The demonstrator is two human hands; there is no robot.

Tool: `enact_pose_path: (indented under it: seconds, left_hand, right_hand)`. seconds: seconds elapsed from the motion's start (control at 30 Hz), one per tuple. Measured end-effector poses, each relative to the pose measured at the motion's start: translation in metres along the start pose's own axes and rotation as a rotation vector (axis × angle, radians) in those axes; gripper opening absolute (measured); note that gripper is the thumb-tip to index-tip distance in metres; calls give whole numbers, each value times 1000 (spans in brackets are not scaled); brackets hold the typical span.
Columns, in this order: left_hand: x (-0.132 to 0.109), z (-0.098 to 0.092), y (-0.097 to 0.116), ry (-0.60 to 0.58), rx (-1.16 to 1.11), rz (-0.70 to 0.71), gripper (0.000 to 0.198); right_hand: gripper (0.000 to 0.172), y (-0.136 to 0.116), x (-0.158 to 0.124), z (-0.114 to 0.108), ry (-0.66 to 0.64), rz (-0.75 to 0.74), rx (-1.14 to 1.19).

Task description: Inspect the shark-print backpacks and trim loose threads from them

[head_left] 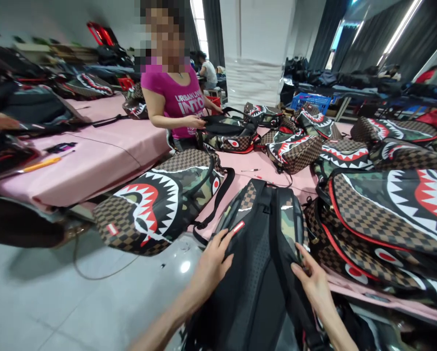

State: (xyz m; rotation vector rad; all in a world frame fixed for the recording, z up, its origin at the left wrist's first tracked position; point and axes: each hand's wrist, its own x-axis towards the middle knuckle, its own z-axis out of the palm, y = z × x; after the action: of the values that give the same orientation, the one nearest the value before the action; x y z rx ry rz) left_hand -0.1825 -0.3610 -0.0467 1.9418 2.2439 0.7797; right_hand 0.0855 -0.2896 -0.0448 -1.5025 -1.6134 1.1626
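Note:
A backpack [253, 263] stands in front of me with its black padded back and shoulder straps towards me. Camouflage and brown check panels show near its top. My left hand [211, 261] rests on its left side beside a small red label [238, 226], with fingers stretched and thumb apart. At the right edge, my right hand [315, 278] has its thumb and fingers around the side by the right shoulder strap [280, 243]. The lower end of the backpack runs out of view.
A shark-mouth backpack [160, 204] lies left, overhanging the pink table [218, 195]. More backpacks [397, 209] are piled right. Across the table, a person in a pink shirt [178, 97] handles another backpack [229, 129]. An orange-handled tool [41, 165] lies on the left table.

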Motion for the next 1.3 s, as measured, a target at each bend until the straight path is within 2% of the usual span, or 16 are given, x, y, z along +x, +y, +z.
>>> enact_pose_path:
  seconds: [0.1, 0.2, 0.33, 0.43, 0.53, 0.6, 0.67, 0.73, 0.8, 0.87, 0.93, 1.03, 1.1, 1.3]
  left_hand:
    - [52, -4, -9, 58, -126, 31, 49]
    - [92, 5, -18, 55, -192, -39, 46]
    - [109, 29, -30, 40, -253, -78, 44]
    - [110, 30, -34, 29, -245, -55, 43]
    - [128, 16, -24, 80, -182, 54, 38]
    - [159, 8, -7, 136, -146, 169, 30]
    - [202, 11, 15, 128, -168, 284, 24]
    - [251, 28, 40, 52, -253, 374, 30]
    - [297, 54, 61, -47, -332, 457, 37]
    - [333, 83, 78, -249, -381, 596, 36]
    - [355, 107, 89, -486, -461, 607, 29]
    - [370, 126, 98, -747, -604, 467, 21]
    - [371, 129, 100, -808, -639, 425, 17]
    - [368, 125, 100, -819, -602, 340, 51]
  right_hand:
    - [65, -20, 38, -6, 62, 66, 335]
    - [65, -32, 74, -15, 98, 152, 585]
    - [64, -27, 112, -16, 103, 282, 747]
    - [62, -18, 128, -12, 79, 352, 831]
    - [63, -13, 134, -12, 15, 420, 942]
    - [65, -10, 134, -13, -23, 440, 999]
    - [64, -7, 134, -14, -46, 440, 1044]
    - [59, -4, 134, -14, -73, 436, 1088]
    - [52, -1, 134, -15, -101, 429, 1129]
    - [45, 1, 136, -15, -130, 424, 1174]
    - [38, 2, 136, -16, -159, 436, 1226]
    - [23, 4, 133, -18, -192, 469, 1257]
    - [18, 6, 127, -21, -192, 465, 1197]
    - [60, 15, 103, -36, -233, 476, 827]
